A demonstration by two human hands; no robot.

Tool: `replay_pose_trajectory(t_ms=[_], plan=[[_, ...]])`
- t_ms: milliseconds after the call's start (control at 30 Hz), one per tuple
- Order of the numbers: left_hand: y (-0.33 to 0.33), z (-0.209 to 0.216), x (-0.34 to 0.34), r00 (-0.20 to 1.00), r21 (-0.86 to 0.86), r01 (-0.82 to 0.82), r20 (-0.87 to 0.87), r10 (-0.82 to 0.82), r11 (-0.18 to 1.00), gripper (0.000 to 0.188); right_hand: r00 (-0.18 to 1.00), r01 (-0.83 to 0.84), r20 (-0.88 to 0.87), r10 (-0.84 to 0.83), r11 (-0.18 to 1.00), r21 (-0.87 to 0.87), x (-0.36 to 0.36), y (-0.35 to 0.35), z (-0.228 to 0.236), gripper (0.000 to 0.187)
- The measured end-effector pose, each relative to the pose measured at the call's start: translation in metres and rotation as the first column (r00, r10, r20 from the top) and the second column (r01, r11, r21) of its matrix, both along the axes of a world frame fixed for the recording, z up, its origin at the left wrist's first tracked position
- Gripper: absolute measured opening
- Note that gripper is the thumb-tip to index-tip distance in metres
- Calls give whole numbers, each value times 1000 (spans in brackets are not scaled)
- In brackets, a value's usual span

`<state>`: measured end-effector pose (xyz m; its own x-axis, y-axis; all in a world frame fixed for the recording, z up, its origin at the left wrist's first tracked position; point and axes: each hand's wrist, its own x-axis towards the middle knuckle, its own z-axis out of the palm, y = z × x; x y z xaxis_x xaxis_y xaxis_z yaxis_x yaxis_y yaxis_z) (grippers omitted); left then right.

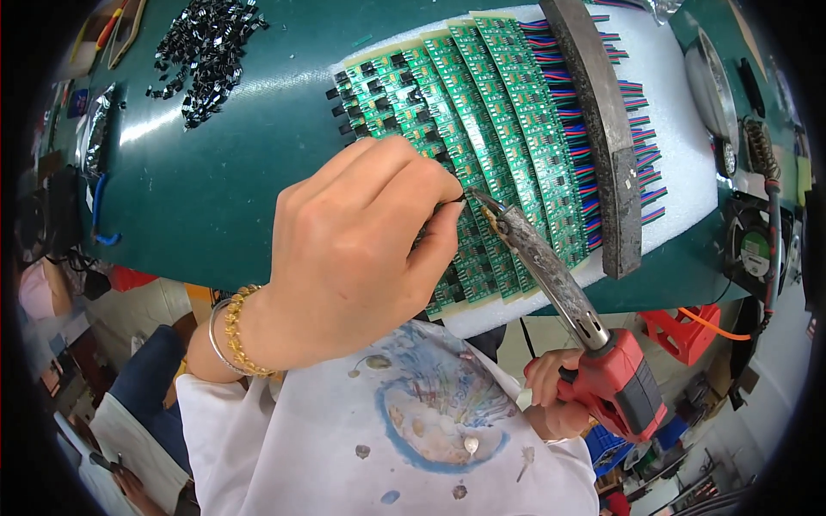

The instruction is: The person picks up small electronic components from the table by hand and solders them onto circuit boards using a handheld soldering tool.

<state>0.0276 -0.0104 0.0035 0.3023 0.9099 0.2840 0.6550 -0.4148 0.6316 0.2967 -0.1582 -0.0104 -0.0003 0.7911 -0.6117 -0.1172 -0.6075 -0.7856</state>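
My left hand [361, 232], with a gold bracelet and a bangle at its wrist, pinches a small black component, mostly hidden by the fingertips, over the green circuit boards [516, 129]. My right hand [551, 391] grips a red-handled soldering gun [551, 275], partly covered by its body. The gun's tip meets the boards right beside my left fingertips. Overlapping in rows, the boards carry small black components along their left part. Bundles of red, blue and black wires [568, 129] run from their right side under a dark metal bar [598, 129].
White foam sheet [680, 163] lies beneath the boards on the green table [284, 86]. A pile of small black components [206, 56] sits at the far left. To the right are a pale round dish [712, 90], a coiled-spring holder [761, 146] and a fan [753, 245]. A red stool [680, 334] stands below.
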Motion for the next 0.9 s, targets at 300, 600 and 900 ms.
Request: replay_pose_trajectory(t_ms=[300,600,900], plan=[[0,3,1,999,-23,2,-32,-3,1000,17,760,-648,115,639,736,195,24,15,-4,28],[3,4,1,999,-27,24,-23,-24,999,17,945,-313,62,320,945,-96,16,1,9,14],[2,2,0,1000,-24,16,-3,-16,1000,17,919,-391,47,392,887,244,15,9,-12,8]])
